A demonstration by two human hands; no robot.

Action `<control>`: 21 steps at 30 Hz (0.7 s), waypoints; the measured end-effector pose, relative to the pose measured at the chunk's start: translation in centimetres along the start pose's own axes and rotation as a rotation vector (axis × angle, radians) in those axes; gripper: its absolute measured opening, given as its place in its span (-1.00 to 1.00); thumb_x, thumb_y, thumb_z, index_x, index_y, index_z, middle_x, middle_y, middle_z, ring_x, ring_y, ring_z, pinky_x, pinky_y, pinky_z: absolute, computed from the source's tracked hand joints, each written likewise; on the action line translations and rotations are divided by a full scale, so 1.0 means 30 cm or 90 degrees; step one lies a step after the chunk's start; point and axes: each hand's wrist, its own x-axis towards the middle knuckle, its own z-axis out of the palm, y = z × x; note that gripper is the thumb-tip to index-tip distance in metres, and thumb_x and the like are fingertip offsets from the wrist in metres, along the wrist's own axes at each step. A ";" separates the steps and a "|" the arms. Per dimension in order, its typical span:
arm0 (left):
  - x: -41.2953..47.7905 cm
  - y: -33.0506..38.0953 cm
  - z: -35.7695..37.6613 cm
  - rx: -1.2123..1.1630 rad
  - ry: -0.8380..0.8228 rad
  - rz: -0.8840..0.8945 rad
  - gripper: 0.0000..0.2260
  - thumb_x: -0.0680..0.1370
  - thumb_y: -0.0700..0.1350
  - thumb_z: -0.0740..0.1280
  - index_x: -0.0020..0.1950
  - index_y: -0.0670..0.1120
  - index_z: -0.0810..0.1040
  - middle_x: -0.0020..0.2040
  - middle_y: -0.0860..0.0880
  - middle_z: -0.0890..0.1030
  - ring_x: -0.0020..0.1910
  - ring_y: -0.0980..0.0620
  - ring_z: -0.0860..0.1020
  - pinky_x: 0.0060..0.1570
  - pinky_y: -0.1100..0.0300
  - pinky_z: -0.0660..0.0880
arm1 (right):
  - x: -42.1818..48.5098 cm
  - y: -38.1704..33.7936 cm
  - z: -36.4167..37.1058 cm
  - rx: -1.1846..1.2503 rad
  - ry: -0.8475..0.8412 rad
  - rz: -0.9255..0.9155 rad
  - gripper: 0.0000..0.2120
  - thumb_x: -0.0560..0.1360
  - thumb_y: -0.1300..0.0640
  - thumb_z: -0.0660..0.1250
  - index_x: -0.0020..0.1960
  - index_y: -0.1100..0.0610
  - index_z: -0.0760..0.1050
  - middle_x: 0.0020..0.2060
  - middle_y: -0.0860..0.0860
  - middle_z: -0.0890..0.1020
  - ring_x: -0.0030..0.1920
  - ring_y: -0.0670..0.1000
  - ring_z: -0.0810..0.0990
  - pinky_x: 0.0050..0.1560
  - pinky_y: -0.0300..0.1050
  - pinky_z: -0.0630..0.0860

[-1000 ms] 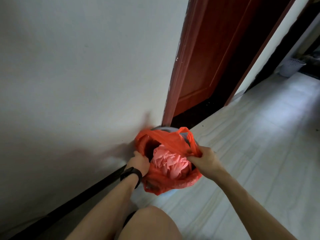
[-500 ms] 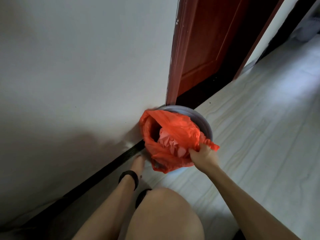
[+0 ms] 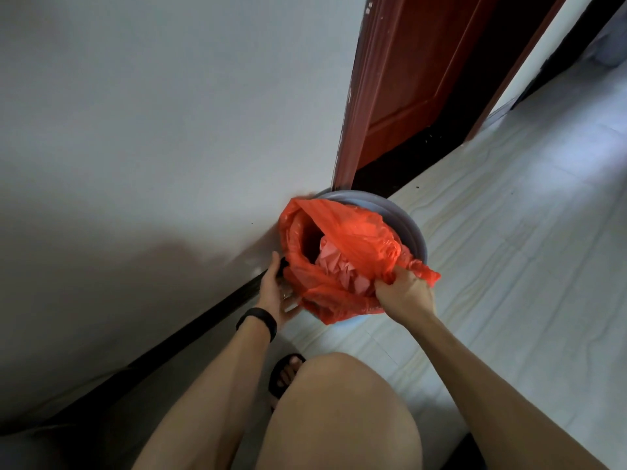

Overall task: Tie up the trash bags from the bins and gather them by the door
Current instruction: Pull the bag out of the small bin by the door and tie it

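Note:
A red plastic trash bag (image 3: 353,239) sits in a round grey bin (image 3: 409,228) on the floor, against the wall beside the door frame. Crumpled pink paper (image 3: 334,266) shows through the bag's open mouth. My right hand (image 3: 403,293) grips a bunch of the bag's near right rim, and a red flap sticks out past its fingers. My left hand (image 3: 276,293) lies against the left side of the bin under the bag's overhang, thumb pointing up. Its fingers are partly hidden by the plastic.
A white wall (image 3: 152,130) with a black skirting board (image 3: 203,320) runs along the left. A red-brown door (image 3: 407,79) stands just behind the bin. Pale tiled floor (image 3: 509,249) stretches to the right. My bent knee (image 3: 339,418) and a sandalled foot (image 3: 286,371) are close below the bin.
My left hand let go of the bag's left rim and dropped to the bin's side. My right hand pulled the right rim towards me, folding the bag's far edge over the mouth.

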 end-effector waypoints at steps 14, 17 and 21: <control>-0.156 0.155 -0.059 0.183 0.012 0.067 -0.68 0.42 0.11 0.46 0.08 -0.02 0.59 0.10 -0.06 0.66 0.08 -0.06 0.58 0.10 0.05 0.48 | -0.080 -0.082 -0.043 0.054 -0.040 -0.029 -0.46 0.43 -0.13 0.39 0.34 0.02 0.36 -0.05 0.10 0.57 0.12 0.28 0.58 0.07 0.07 0.53; -0.217 0.235 -0.028 0.216 -0.053 0.089 -0.75 0.47 0.07 0.43 0.04 -0.04 0.60 0.01 -0.06 0.67 -0.06 -0.03 0.59 -0.10 0.14 0.50 | -0.098 -0.098 -0.072 0.094 0.006 -0.122 -0.56 0.45 -0.05 0.41 0.27 0.04 0.43 -0.12 0.04 0.60 0.04 0.24 0.61 0.01 0.04 0.53; -0.316 0.350 0.079 0.282 -0.178 0.102 -0.81 0.51 0.08 0.37 -0.02 -0.02 0.58 -0.17 -0.01 0.63 -0.26 0.03 0.58 -0.26 0.19 0.50 | -0.095 -0.147 -0.115 0.162 0.019 -0.233 -0.53 0.45 -0.26 0.39 0.18 0.04 0.55 0.03 0.03 0.64 0.11 0.12 0.59 0.10 0.00 0.50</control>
